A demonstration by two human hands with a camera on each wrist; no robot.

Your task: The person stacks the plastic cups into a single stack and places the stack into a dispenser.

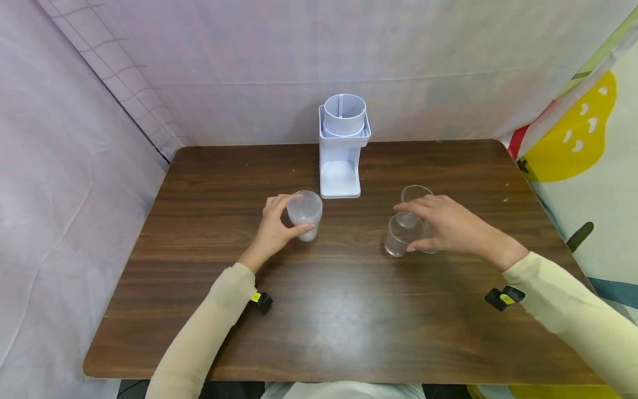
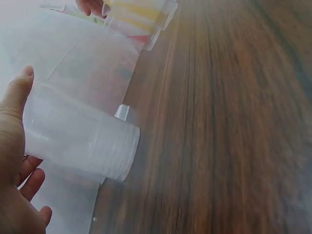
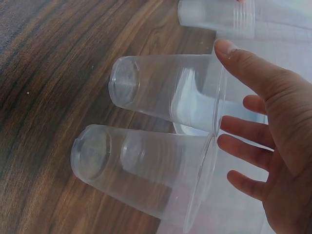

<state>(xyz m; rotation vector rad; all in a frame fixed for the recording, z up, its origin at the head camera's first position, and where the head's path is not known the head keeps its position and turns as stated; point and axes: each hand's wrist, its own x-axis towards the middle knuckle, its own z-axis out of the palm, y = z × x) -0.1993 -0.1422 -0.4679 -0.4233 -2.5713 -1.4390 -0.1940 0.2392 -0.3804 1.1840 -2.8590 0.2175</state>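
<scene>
Two hands over a wood-grain bench (image 1: 334,310): left hand (image 1: 273,227) has thumb and fingers curled around a stack of clear plastic cups (image 1: 305,215), up near the rims. Can't tell if its base touches the wood. Right hand (image 1: 441,224) is well open, fingers loosely bent at the rim of a single clear cup (image 3: 156,90); can't tell if there's contact. Another clear cup (image 3: 151,183) stands just beside that one. White plastic stand (image 1: 340,178) with a round tube is at the back. Walls look thin, so I'd guess super light, squashy, kinda slick. I'd pinch just under the rim and go easy, mid-wall could buckle or crack. Stack's probably stiffer.
</scene>
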